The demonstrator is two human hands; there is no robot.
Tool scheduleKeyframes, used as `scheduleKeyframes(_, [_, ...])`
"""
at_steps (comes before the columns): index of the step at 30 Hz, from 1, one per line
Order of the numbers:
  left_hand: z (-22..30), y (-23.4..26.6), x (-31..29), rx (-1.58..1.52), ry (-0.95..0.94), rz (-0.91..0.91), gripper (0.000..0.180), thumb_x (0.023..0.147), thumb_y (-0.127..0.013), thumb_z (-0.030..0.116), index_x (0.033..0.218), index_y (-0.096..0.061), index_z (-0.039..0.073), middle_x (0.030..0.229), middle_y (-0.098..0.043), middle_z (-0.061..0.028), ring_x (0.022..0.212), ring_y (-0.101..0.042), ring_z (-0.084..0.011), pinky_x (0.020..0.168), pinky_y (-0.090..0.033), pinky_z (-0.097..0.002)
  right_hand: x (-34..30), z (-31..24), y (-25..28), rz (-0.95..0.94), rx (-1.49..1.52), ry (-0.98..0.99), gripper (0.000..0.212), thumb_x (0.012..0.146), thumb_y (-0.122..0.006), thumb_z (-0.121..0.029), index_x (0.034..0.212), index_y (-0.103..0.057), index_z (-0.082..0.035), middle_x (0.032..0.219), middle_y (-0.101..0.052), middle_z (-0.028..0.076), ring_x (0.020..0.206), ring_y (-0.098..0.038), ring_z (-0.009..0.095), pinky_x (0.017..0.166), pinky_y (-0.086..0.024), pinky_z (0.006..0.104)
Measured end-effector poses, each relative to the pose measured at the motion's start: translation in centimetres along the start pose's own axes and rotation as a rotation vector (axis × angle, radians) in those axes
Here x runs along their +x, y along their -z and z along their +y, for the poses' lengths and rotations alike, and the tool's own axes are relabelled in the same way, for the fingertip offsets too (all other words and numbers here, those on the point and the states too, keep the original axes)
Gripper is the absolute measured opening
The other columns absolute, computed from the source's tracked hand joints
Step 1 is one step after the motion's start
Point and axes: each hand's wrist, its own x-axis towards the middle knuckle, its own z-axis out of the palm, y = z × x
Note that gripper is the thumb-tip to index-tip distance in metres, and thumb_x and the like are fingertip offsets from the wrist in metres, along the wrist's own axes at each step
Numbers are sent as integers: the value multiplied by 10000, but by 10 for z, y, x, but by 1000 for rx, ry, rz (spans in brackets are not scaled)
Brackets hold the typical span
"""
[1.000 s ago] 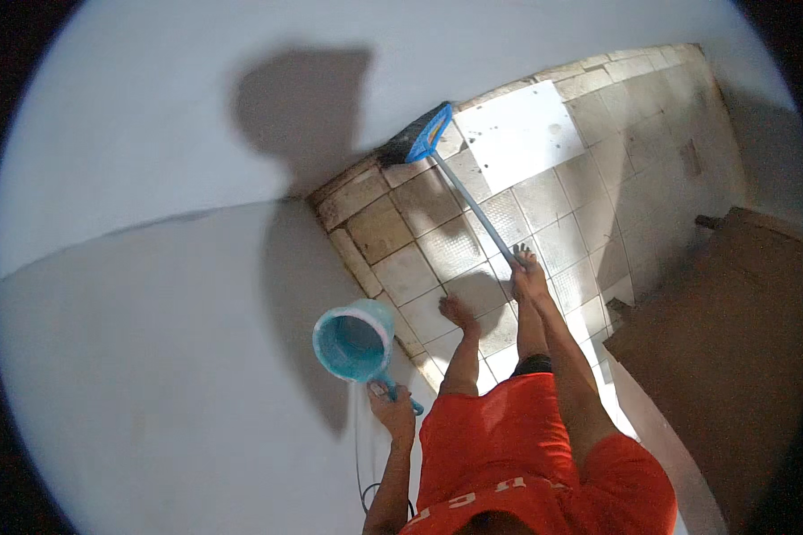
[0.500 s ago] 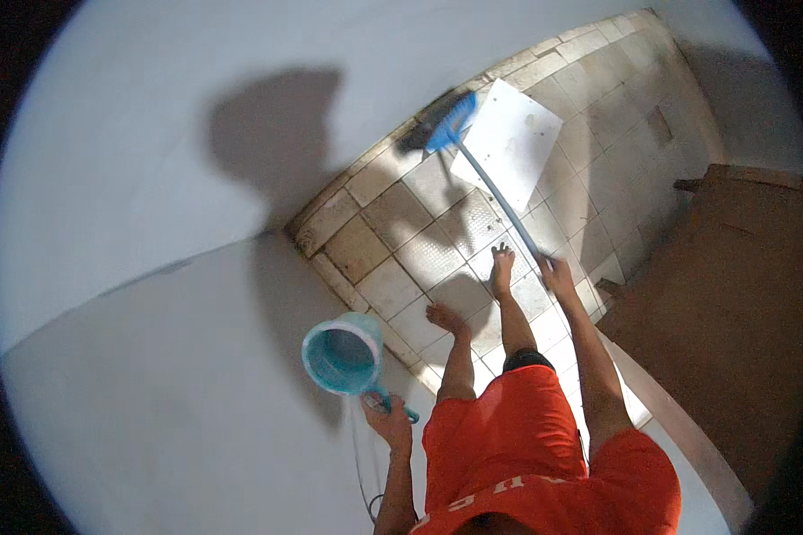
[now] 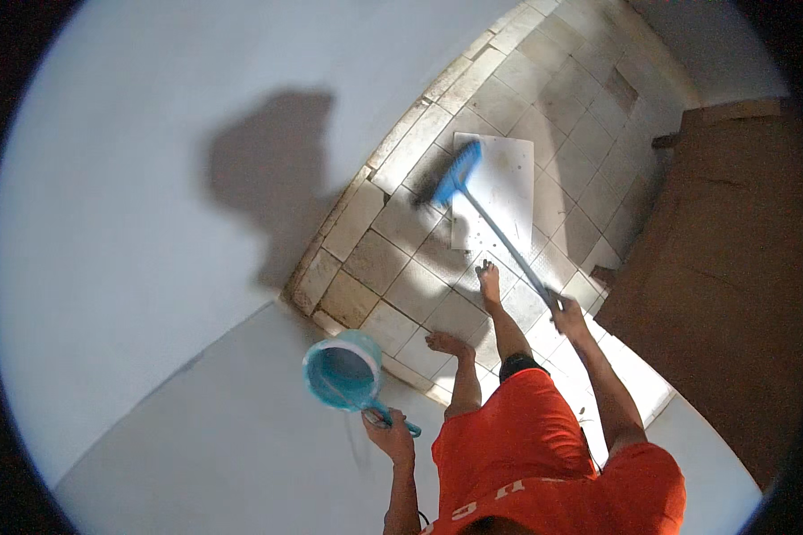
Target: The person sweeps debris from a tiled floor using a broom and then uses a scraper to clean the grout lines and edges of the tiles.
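Note:
My left hand [image 3: 389, 437] is closed around the handle of a teal water dipper [image 3: 341, 373]. The dipper is held up with its mouth facing me, and its inside looks teal and shaded. My right hand [image 3: 570, 319] grips the upper end of a long grey-blue handle belonging to a blue broom [image 3: 458, 174]. The broom's head hangs over the left part of a white flat sheet [image 3: 507, 183] on the floor; whether the bristles touch it I cannot tell. Small dark specks dot the sheet and the tiles below it.
My bare feet stand on the worn floor tiles [image 3: 386, 290]. A pale wall [image 3: 143, 196] rises on the left, with a tile skirting along its foot. To the right is a large brown wooden panel [image 3: 714, 267] with short feet.
The broom has swung left relative to the sheet and nearer to me, with its head now over the sheet's left edge. My view has turned. The dipper stays in my left hand.

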Motion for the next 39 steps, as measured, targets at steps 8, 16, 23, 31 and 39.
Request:
scheduleKeyframes(8, [45, -79, 6, -42, -60, -146, 217, 692, -528, -4, 790, -342, 48, 724, -378, -46, 578, -441, -141, 516, -429, -278, 288, -103, 13, 245, -67, 202, 426, 843, -499, -345, 1110, -552, -16, 603, -569, 178, 482, -541, 232, 485, -444, 350])
scheduleKeyframes(16, [108, -128, 33, 114, -9, -418, 267, 699, -569, 55, 925, -431, 16, 798, -430, -48, 718, -434, -147, 644, -397, -290, 45, 23, 19, 119, 234, -212, 364, 886, -439, -322, 1209, -512, -170, 611, -585, 109, 524, -582, 204, 534, -483, 343])
scheduleKeyframes(23, [175, -123, 120, 412, -355, -732, 267, 699, -560, 62, 938, -460, -4, 790, -492, -57, 700, -475, -159, 629, -408, -283, 64, -121, 26, 306, 276, -58, 385, 857, -495, -270, 1229, -490, -168, 668, -569, 149, 544, -542, 221, 543, -449, 348])
scheduleKeyframes(31, [226, -114, 226, 429, -376, -867, 220, 718, -533, 17, 897, -405, 28, 727, -405, -29, 591, -409, -102, 502, -376, -249, 279, -186, 14, 481, 261, -55, 343, 780, -540, -253, 1104, -574, -149, 860, -624, 184, 790, -598, 366, 706, -487, 421])
scheduleKeyframes(39, [216, -131, 266, 511, -580, -695, 448, 737, -598, 110, 1106, -383, -27, 869, -443, -93, 746, -459, -188, 656, -397, -311, 51, -41, -91, 537, 444, -371, 377, 859, -495, -317, 1143, -549, -74, 948, -584, 252, 897, -574, 384, 748, -459, 413])
